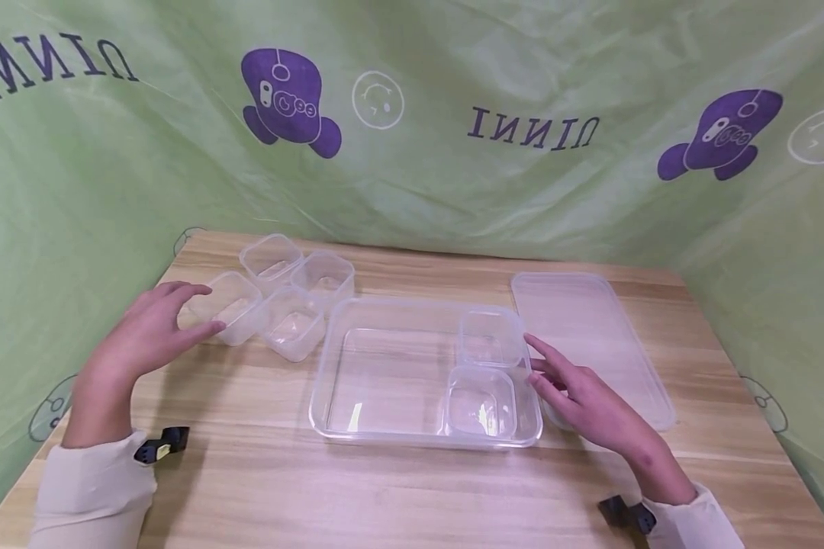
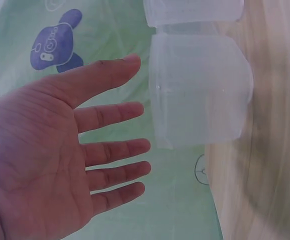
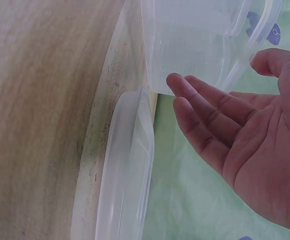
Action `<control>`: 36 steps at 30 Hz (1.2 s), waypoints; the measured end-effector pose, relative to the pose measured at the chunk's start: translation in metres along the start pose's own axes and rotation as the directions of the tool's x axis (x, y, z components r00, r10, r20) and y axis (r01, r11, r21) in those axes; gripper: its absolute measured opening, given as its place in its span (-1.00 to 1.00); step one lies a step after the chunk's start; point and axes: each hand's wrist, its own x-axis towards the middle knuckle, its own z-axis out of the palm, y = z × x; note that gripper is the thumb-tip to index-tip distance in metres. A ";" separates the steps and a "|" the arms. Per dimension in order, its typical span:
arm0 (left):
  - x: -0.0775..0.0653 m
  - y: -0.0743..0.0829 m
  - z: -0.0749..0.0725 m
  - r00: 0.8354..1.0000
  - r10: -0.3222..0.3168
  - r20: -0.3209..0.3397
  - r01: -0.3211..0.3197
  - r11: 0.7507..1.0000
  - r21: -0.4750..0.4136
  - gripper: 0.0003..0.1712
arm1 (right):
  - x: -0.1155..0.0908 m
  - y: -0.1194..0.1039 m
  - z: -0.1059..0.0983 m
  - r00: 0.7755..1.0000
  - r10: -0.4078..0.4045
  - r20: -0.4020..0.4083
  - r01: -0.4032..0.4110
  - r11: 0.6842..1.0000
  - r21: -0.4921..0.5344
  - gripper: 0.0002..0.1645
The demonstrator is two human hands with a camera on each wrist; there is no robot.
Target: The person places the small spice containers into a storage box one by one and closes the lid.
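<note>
My left hand (image 1: 147,328) hovers with spread fingers at the left side of a clear small square container (image 1: 230,309). In the left wrist view its fingertips stop short of that container's wall (image 2: 202,90). A large clear rectangular box (image 1: 391,381) lies mid-table. Two small square containers, one at the back (image 1: 490,339) and one in front (image 1: 481,404), sit inside its right end. Beside the box's right wall is my right hand (image 1: 584,396), its fingers loosely extended at the rim; whether they touch it I cannot tell. Neither hand holds anything.
Several clear small containers, among them one at the back (image 1: 271,259), stand grouped left of the box. A flat translucent lid (image 1: 590,328) lies to the right, partly behind my right hand. Green printed cloth (image 1: 419,191) hangs around the wooden table (image 1: 384,496).
</note>
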 end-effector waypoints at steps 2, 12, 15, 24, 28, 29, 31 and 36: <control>-0.001 -0.003 0.001 1.000 -0.014 0.006 0.014 1.000 0.007 -0.30 | 0.000 0.000 0.000 1.000 0.001 0.003 -0.001 1.000 -0.001 -0.29; -0.002 -0.008 0.001 0.997 -0.073 0.038 0.072 0.997 0.035 -0.28 | 0.001 0.000 -0.001 1.000 -0.010 0.007 0.010 1.000 0.006 -0.29; -0.001 -0.008 0.002 0.995 -0.082 0.064 0.079 0.996 0.038 -0.27 | 0.000 0.001 -0.001 1.000 -0.007 0.005 0.007 1.000 0.006 -0.29; -0.001 -0.009 0.003 0.991 -0.100 0.087 0.098 0.995 0.030 -0.32 | 0.000 0.000 0.000 1.000 -0.014 0.005 0.013 1.000 0.005 -0.29; -0.001 -0.008 0.003 0.990 -0.112 0.083 0.110 0.993 0.032 -0.37 | 0.000 -0.001 0.000 1.000 -0.014 0.003 0.014 1.000 -0.004 -0.29; -0.001 -0.008 0.003 0.990 -0.114 0.080 0.111 0.993 0.032 -0.38 | 0.000 -0.001 0.000 1.000 -0.013 0.002 0.013 1.000 -0.006 -0.29; -0.002 -0.008 0.003 0.990 -0.118 0.076 0.116 0.993 0.033 -0.39 | 0.000 -0.001 0.000 1.000 -0.011 0.002 0.011 1.000 -0.010 -0.30; -0.002 -0.008 0.003 0.991 -0.118 0.063 0.116 0.993 0.032 -0.39 | 0.000 -0.001 0.000 1.000 -0.008 0.005 0.008 1.000 -0.011 -0.30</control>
